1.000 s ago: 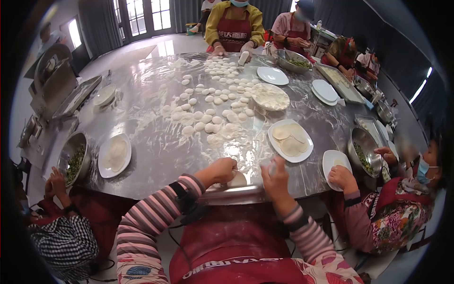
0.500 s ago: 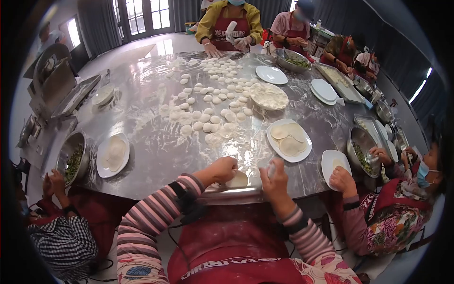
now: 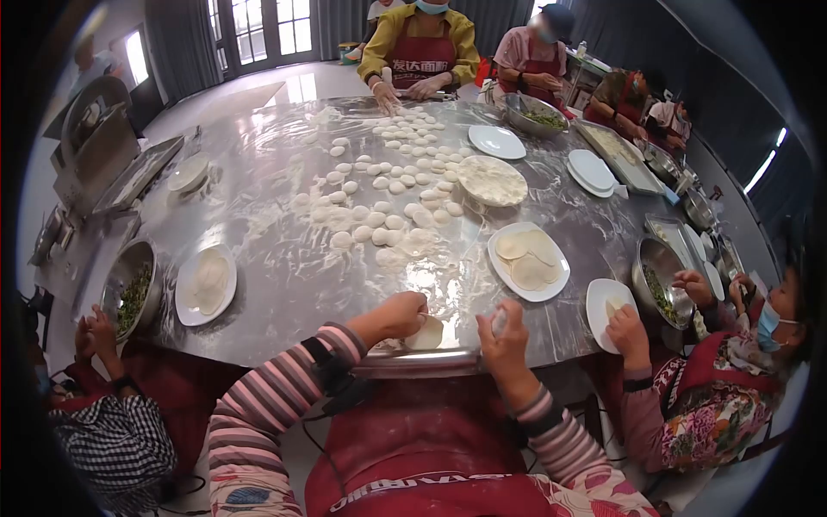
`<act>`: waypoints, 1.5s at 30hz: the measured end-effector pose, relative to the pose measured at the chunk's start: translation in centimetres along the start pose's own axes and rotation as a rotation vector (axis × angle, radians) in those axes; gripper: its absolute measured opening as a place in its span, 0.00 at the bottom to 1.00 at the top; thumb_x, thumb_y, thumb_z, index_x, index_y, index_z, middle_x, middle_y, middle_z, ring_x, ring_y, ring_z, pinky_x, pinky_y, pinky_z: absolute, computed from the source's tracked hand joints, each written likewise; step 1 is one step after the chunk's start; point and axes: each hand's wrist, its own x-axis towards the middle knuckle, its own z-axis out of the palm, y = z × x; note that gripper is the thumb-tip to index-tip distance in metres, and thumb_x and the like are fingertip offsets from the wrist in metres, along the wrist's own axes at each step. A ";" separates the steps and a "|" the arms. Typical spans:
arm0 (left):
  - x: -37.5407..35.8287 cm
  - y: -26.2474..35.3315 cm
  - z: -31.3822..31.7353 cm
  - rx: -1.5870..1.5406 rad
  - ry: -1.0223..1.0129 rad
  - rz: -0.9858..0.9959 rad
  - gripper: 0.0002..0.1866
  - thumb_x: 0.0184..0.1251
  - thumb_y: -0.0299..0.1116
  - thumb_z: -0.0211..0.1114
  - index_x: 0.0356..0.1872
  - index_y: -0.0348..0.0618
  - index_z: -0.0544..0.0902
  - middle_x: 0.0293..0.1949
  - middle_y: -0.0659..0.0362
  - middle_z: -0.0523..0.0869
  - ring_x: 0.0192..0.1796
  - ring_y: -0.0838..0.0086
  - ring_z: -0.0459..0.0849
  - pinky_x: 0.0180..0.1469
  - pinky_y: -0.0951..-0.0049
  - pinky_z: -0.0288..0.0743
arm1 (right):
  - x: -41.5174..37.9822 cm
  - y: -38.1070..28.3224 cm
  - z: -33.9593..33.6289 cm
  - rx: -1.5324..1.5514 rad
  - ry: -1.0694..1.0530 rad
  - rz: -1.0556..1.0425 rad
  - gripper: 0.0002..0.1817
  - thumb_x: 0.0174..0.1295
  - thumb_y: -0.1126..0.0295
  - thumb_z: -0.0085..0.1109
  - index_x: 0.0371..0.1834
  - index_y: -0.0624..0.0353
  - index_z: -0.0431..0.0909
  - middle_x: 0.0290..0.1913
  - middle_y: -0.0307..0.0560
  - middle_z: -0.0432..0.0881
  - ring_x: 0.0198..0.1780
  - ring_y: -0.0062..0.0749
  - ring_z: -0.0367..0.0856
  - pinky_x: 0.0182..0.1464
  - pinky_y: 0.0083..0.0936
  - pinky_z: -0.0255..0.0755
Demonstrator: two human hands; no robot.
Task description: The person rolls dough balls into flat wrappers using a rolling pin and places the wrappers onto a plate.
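Near the table's front edge, my left hand (image 3: 403, 315) is closed, pinching the left edge of a flat round dough wrapper (image 3: 425, 334). To the right of the wrapper, and apart from it, my right hand (image 3: 504, 334) is curled around a small pale rolling pin (image 3: 499, 321). Only its light rounded end shows between thumb and fingers; the rest is hidden. Beyond that hand, a white plate (image 3: 558, 287) bears several rolled wrappers (image 3: 529, 258). Many small dough pieces (image 3: 379, 219) lie on the floured metal table (image 3: 284, 284) in front of me.
A plate of flour (image 3: 493, 180) stands past the wrapper plate. On the left are another plate (image 3: 183, 303) with wrappers and a bowl of green filling (image 3: 133, 293). People work on both sides; a co-worker's hand (image 3: 628, 332) is at a plate on my right. Another person stands opposite.
My right hand has shifted slightly right and down, away from the wrapper. My left hand still pinches the wrapper, which sits a little further left. The person opposite has lowered a hand-held pale object.
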 end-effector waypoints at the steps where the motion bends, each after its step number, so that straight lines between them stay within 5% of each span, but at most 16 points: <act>1: -0.2 -0.1 -0.1 -0.002 0.003 -0.007 0.11 0.56 0.34 0.60 0.35 0.38 0.80 0.32 0.46 0.83 0.37 0.56 0.81 0.39 0.62 0.72 | -0.6 -0.4 -0.4 0.051 -0.024 0.091 0.20 0.55 0.73 0.62 0.48 0.66 0.66 0.37 0.61 0.75 0.39 0.59 0.76 0.41 0.40 0.71; 4: -0.9 0.8 -0.2 -0.082 -0.076 -0.026 0.11 0.56 0.34 0.60 0.35 0.38 0.80 0.31 0.46 0.83 0.36 0.56 0.81 0.39 0.62 0.72 | 2.8 0.7 1.9 -0.096 0.095 -0.225 0.19 0.55 0.74 0.61 0.47 0.64 0.65 0.36 0.61 0.75 0.37 0.59 0.75 0.39 0.40 0.70; 11: 0.2 1.0 0.3 0.041 0.023 0.016 0.10 0.56 0.31 0.57 0.35 0.38 0.80 0.31 0.46 0.83 0.35 0.59 0.81 0.39 0.63 0.72 | 2.8 1.2 2.1 -0.064 0.083 -0.194 0.20 0.54 0.74 0.62 0.47 0.64 0.65 0.36 0.62 0.75 0.37 0.59 0.76 0.39 0.40 0.71; 14: -0.2 -0.1 0.4 0.009 -0.027 -0.019 0.09 0.56 0.30 0.56 0.35 0.37 0.81 0.33 0.45 0.83 0.38 0.56 0.81 0.41 0.62 0.73 | -0.4 -0.1 0.0 0.039 0.005 0.023 0.19 0.54 0.74 0.63 0.46 0.65 0.66 0.37 0.61 0.75 0.38 0.58 0.77 0.40 0.39 0.72; 17: -1.0 -0.1 -0.3 -0.089 -0.091 -0.075 0.10 0.55 0.29 0.57 0.36 0.38 0.82 0.36 0.44 0.84 0.42 0.53 0.81 0.44 0.59 0.73 | 1.0 0.1 0.7 -0.030 0.091 -0.177 0.18 0.55 0.75 0.61 0.46 0.64 0.65 0.34 0.60 0.76 0.37 0.58 0.77 0.38 0.40 0.71; 20: -1.5 0.7 -0.7 -0.050 -0.100 -0.091 0.10 0.60 0.30 0.55 0.36 0.37 0.81 0.32 0.47 0.84 0.36 0.64 0.81 0.40 0.66 0.72 | 5.2 0.8 3.8 -0.054 0.028 -0.154 0.17 0.56 0.75 0.59 0.46 0.63 0.65 0.34 0.64 0.75 0.36 0.60 0.75 0.36 0.43 0.69; 22: -0.9 -0.2 -0.1 0.024 0.015 -0.079 0.12 0.57 0.34 0.56 0.34 0.35 0.82 0.33 0.40 0.83 0.38 0.50 0.82 0.43 0.58 0.73 | 5.9 0.9 4.3 -0.040 0.017 -0.146 0.17 0.57 0.74 0.59 0.46 0.63 0.65 0.34 0.65 0.75 0.37 0.61 0.75 0.37 0.44 0.69; 27: -1.6 0.8 -0.2 -0.001 0.004 0.039 0.09 0.52 0.35 0.61 0.28 0.40 0.81 0.25 0.51 0.83 0.29 0.64 0.82 0.34 0.64 0.74 | -0.1 0.4 0.1 -0.001 0.111 -0.207 0.20 0.55 0.75 0.61 0.48 0.65 0.65 0.34 0.63 0.76 0.35 0.60 0.77 0.35 0.41 0.72; 29: -0.3 0.9 0.1 -0.253 -0.034 0.059 0.08 0.59 0.33 0.61 0.31 0.39 0.78 0.25 0.63 0.79 0.29 0.80 0.75 0.32 0.74 0.70 | -2.0 -0.4 -1.4 0.075 0.062 -0.125 0.19 0.54 0.76 0.61 0.47 0.64 0.66 0.33 0.61 0.76 0.34 0.58 0.77 0.34 0.40 0.72; 36: 10.8 9.9 -0.6 -0.644 -0.086 0.023 0.09 0.61 0.32 0.60 0.38 0.39 0.76 0.29 0.63 0.79 0.31 0.78 0.76 0.35 0.75 0.72 | -2.1 -0.2 -2.0 0.142 0.086 -0.213 0.20 0.53 0.76 0.62 0.46 0.64 0.65 0.33 0.61 0.74 0.33 0.59 0.76 0.31 0.40 0.72; 39: 13.6 9.8 0.1 -0.844 0.083 -0.063 0.11 0.60 0.33 0.62 0.38 0.36 0.76 0.31 0.60 0.80 0.33 0.76 0.78 0.36 0.72 0.74 | -1.9 0.6 -1.3 0.147 0.085 -0.223 0.20 0.53 0.76 0.62 0.48 0.65 0.65 0.34 0.61 0.74 0.33 0.59 0.76 0.31 0.40 0.72; 41: 12.5 8.1 -0.3 -0.113 0.277 0.080 0.14 0.60 0.35 0.62 0.39 0.34 0.76 0.32 0.56 0.81 0.35 0.72 0.79 0.38 0.69 0.74 | -1.9 0.8 -1.7 0.151 0.030 -0.192 0.20 0.54 0.74 0.62 0.48 0.64 0.65 0.36 0.61 0.75 0.35 0.59 0.76 0.34 0.39 0.73; 42: 10.4 6.9 -0.9 -0.012 0.239 0.120 0.15 0.59 0.35 0.63 0.40 0.32 0.77 0.33 0.52 0.82 0.37 0.70 0.80 0.39 0.69 0.74 | -1.9 0.9 -1.8 0.158 -0.017 -0.160 0.20 0.55 0.71 0.61 0.47 0.64 0.66 0.38 0.61 0.75 0.37 0.58 0.76 0.37 0.39 0.73; 43: 7.2 6.9 -1.6 -0.035 0.171 0.108 0.17 0.58 0.38 0.62 0.41 0.33 0.77 0.34 0.47 0.83 0.39 0.58 0.82 0.41 0.64 0.75 | -1.6 1.2 -2.2 0.165 -0.016 -0.159 0.20 0.55 0.71 0.61 0.47 0.64 0.66 0.38 0.61 0.75 0.37 0.58 0.76 0.37 0.39 0.73; 45: 0.2 6.4 -1.9 0.024 0.066 -0.008 0.20 0.59 0.42 0.63 0.43 0.33 0.77 0.37 0.45 0.82 0.42 0.57 0.82 0.44 0.63 0.74 | 0.0 2.8 -4.1 0.512 -0.288 -0.153 0.20 0.58 0.65 0.59 0.50 0.62 0.68 0.45 0.60 0.75 0.44 0.54 0.76 0.46 0.37 0.72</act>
